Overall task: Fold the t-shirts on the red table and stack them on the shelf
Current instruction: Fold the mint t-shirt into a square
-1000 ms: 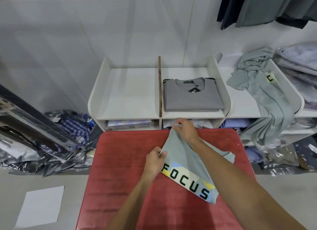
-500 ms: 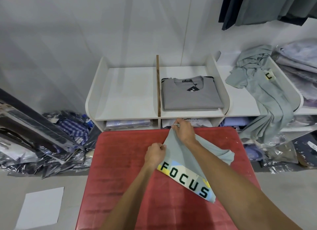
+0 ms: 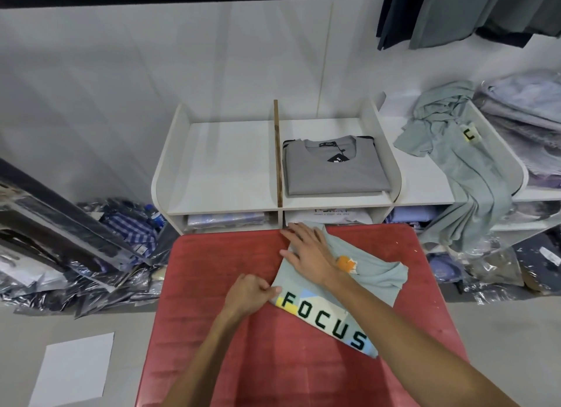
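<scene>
Right hand (image 3: 309, 255) now flattened on "FOCUS" t-shirt (image 3: 376, 280)

Both forearms reaching forward from the near edge of the table. Right hand (image 3: 309, 255) flat, palm down, fingers straight and spread toward the far edge. Left hand (image 3: 249, 294) nearer, fingers curled, thumb and fingertips pinching a cloth edge

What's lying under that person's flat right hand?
The right hand presses flat on the pale green FOCUS t-shirt, which lies on the red table. The cloth beneath the palm is covered.
</scene>
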